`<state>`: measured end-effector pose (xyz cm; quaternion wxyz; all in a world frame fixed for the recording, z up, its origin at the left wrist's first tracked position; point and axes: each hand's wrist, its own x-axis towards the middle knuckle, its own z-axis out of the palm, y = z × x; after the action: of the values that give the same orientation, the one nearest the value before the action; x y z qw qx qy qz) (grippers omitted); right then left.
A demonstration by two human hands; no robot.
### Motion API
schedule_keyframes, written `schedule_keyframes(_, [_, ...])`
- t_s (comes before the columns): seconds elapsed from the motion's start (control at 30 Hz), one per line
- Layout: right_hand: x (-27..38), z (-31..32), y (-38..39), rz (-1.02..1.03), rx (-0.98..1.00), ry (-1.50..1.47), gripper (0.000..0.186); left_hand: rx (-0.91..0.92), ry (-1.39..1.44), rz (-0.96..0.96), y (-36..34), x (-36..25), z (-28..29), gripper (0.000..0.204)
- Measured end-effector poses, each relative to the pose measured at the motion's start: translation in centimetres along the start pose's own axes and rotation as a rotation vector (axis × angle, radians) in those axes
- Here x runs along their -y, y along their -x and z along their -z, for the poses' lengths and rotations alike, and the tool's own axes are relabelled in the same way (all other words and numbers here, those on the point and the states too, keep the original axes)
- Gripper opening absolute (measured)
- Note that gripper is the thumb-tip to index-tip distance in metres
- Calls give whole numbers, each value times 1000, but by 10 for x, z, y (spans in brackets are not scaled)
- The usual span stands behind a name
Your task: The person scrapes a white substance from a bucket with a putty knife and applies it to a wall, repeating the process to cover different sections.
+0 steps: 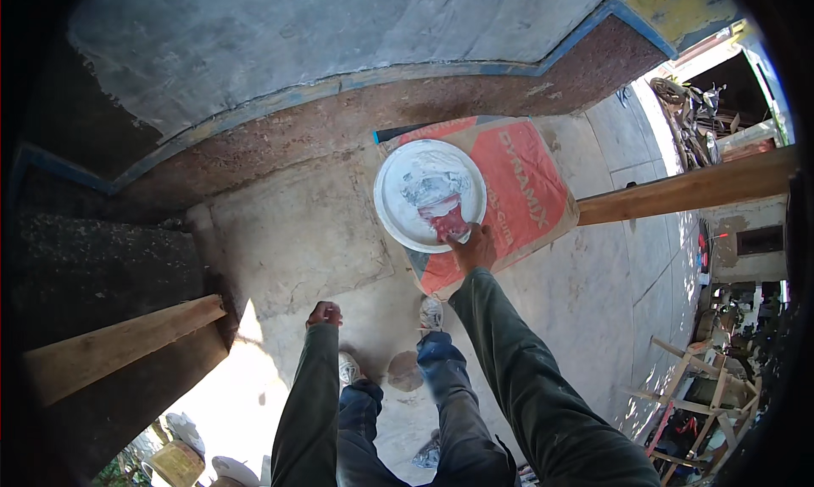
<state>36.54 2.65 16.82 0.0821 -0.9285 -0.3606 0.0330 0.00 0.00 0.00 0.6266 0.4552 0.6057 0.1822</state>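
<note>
A round white tub [386, 200] holds white paste and stands on a red and brown paper cement sack [532, 181]. My right hand [476, 251] reaches over the tub's near right rim, its fingers closed on a flat red scraper [449, 221] smeared with the paste. The scraper's blade dips into the paste, and part of its grip is hidden by my fingers. My left hand [325, 314] hangs low above the floor, left of my feet and apart from the tub. Its fingers are curled in, with nothing visible in them.
Beyond the sack runs a rough wall base [288, 129] under a grey plastered wall [339, 29] with a blue ledge. A wooden beam [687, 186] extends right from the sack, and another beam [127, 347] lies left. A wooden frame [708, 394] and a motorcycle [699, 105] stand at right.
</note>
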Motion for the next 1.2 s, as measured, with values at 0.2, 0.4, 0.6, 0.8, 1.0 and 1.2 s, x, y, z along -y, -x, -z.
schedule_keyframes(0.2, [58,-28,-7,53,67,20,63,-104,242,92,-63,-99,-27,46])
schedule_keyframes(0.4, [59,-32,-28,80,231,-456,46,-265,120,7,-134,-108,-72,62])
schedule_keyframes(0.6, [54,5,-97,441,25,-533,16,-205,182,141,-123,-166,-102,53])
schedule_keyframes(0.8, [93,20,-98,742,148,-519,17,-335,255,66,-111,-138,-93,42])
schedule_keyframes(1.0, [98,24,-92,516,532,-809,24,-322,379,74,-81,-162,-116,36])
schedule_keyframes(1.2, [92,26,-86,792,496,-547,33,-291,468,124,-63,-169,-116,35])
